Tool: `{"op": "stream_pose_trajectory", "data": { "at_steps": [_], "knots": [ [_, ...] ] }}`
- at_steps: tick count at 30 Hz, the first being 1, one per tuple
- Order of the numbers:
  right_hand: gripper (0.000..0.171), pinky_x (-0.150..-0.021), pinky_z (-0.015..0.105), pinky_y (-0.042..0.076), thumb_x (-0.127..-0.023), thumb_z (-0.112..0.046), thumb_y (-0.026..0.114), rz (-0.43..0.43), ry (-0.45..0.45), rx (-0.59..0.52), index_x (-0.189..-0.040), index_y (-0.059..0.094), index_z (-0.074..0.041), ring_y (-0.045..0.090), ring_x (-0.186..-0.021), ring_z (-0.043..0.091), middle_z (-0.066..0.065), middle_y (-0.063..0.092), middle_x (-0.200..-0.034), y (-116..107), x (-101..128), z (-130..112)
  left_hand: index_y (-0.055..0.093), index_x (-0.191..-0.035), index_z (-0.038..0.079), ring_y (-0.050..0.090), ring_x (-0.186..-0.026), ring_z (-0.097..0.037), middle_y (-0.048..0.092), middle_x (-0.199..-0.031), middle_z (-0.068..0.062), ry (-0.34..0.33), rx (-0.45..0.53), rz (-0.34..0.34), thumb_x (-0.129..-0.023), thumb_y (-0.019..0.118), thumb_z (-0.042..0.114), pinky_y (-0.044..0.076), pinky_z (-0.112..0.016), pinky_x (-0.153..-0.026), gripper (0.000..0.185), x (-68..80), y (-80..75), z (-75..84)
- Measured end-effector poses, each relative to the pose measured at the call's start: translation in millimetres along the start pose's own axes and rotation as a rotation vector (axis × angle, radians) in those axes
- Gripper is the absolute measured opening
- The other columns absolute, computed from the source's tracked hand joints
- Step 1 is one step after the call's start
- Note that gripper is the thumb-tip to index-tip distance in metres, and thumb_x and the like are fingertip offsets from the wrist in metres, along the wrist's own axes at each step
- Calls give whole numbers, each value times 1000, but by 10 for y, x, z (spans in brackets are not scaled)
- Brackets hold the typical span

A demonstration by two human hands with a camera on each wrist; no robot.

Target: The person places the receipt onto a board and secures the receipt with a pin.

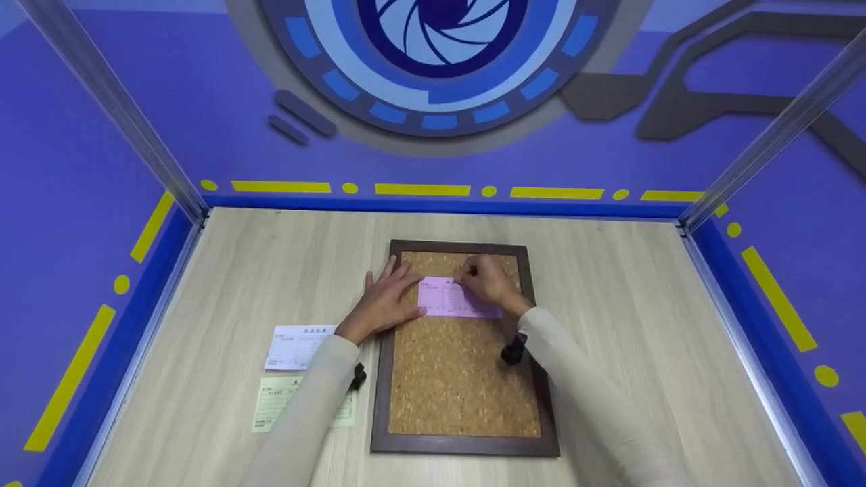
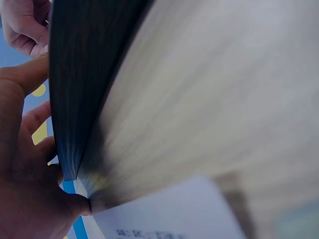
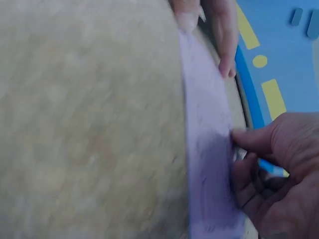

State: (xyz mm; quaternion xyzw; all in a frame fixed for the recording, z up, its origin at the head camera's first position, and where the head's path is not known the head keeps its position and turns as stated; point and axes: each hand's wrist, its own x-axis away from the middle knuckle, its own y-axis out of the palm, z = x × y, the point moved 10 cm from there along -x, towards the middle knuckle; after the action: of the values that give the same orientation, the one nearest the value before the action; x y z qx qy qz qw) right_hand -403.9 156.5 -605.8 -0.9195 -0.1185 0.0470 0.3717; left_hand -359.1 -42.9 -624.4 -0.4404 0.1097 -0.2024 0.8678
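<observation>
One cork board (image 1: 460, 379), dark wooden frame, lies flat on the pale worktop (image 1: 609, 325), long side running away from the person. One pink slip (image 1: 450, 301) lies across the upper part of the cork, printed side up. Left hand (image 1: 385, 297) rests flat over the board's left frame edge, fingers (image 1: 396, 274) spread and straight, thumb tip touching the slip's left edge. Right hand (image 1: 488, 279) sits on the slip's upper right part, fingers curled, tips pressed together around something small and reddish; too small to tell what. Right wrist view is blurred: the pink slip (image 3: 209, 164) on cork, right fingers (image 3: 249, 142) at its edge. Two more slips on the worktop left of the board: one white (image 1: 298, 346), one pale green (image 1: 277, 400) just below it, partly under the left sleeve (image 1: 311, 399). Three slips in all
</observation>
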Motion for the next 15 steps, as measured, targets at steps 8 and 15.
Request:
{"op": "stream_pose_trajectory", "data": {
  "at_steps": [8,15],
  "knots": [
    [5,-77,30,53,-100,-2,79,-30,-120,-33,-102,83,-1,65,-87,15,7,77,-97,23,9,-9,60,-159,17,10,-170,-39,33,-179,-15,5,15,1,-95,83,41,5,-81,-126,72,14,1,-1],
    [9,-85,36,51,-97,-1,81,-64,-211,10,-103,84,-6,62,-97,21,8,69,-105,42,15,-40,59,-160,17,10,-170,-39,32,-179,-15,10,0,1,-96,82,43,4,-80,-127,73,4,-1,15]
  ]
}}
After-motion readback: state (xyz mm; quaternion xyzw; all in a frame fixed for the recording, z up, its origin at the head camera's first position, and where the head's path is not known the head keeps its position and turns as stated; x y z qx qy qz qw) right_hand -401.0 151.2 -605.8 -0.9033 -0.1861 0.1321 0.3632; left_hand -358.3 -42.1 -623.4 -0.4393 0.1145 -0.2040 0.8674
